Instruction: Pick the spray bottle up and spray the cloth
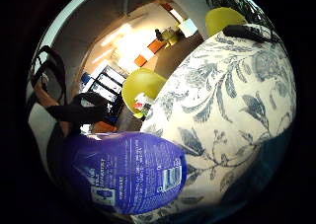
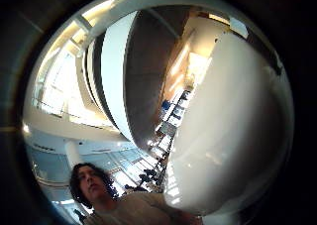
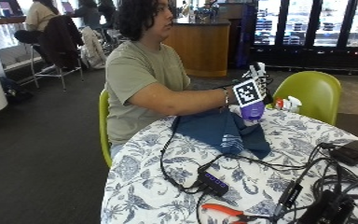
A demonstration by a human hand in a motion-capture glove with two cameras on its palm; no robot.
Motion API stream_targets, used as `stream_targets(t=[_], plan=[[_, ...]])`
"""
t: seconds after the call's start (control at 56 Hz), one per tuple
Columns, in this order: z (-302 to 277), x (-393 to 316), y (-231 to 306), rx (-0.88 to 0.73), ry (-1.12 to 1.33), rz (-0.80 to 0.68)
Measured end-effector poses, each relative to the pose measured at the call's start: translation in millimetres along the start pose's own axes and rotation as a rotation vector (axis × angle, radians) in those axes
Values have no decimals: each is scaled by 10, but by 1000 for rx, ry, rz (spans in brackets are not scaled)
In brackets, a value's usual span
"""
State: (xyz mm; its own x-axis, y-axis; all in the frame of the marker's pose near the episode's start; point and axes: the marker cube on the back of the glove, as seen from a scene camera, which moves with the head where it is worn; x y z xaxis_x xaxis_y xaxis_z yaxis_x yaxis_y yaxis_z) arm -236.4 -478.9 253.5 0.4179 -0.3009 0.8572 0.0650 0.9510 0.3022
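In the outside view my gloved right hand [image 3: 265, 91] holds a purple spray bottle [image 3: 252, 111] upright, lifted off the table just past the far edge of a dark blue cloth [image 3: 219, 130]. The cloth lies crumpled on the floral tablecloth [image 3: 167, 196] in front of the person. The little finger side palm view shows the bottle's purple labelled body [image 1: 126, 172] close against the palm, over the tablecloth [image 1: 232, 100]. A large white rounded part, seemingly the bottle's head [image 2: 233, 126], fills the thumb side palm view. My fingers are mostly hidden; they appear wrapped round the bottle.
Black cables and a small black hub [image 3: 213, 182] cross the table near the cloth. Orange-handled pliers [image 3: 225, 210] lie at the front edge and a black device [image 3: 353, 151] at the right. A green chair [image 3: 312, 91] stands behind the table.
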Motion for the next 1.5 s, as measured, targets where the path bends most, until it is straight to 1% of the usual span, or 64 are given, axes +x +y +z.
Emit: stream_targets(t=[0.071, 0.232, 0.268, 0.322, 0.34, 0.393, 0.429, 0.5, 0.626, 0.769, 0.876, 0.947, 1.108, 1.305, 1.501], plan=[[22, 16, -214, 88, -28, -4], [86, 91, -307, 75, -31, 1], [70, 105, -271, 42, -21, 12], [34, 176, -127, -75, 39, 37], [23, 183, -114, -90, 51, 50], [-21, 131, -199, -45, 46, 94], [-56, 107, -187, -57, 61, 111], [-143, 110, 65, -230, 151, 127], [-461, 100, 218, -275, 392, 90], [-964, -170, 535, -416, 568, 18], [-1319, -421, 785, -538, 665, -9], [-1559, -605, 979, -591, 743, -29], [-1954, -988, 1497, -648, 876, -77], [-2198, -1274, 2089, -670, 897, -88], [-2282, -1377, 2323, -651, 892, -97]])
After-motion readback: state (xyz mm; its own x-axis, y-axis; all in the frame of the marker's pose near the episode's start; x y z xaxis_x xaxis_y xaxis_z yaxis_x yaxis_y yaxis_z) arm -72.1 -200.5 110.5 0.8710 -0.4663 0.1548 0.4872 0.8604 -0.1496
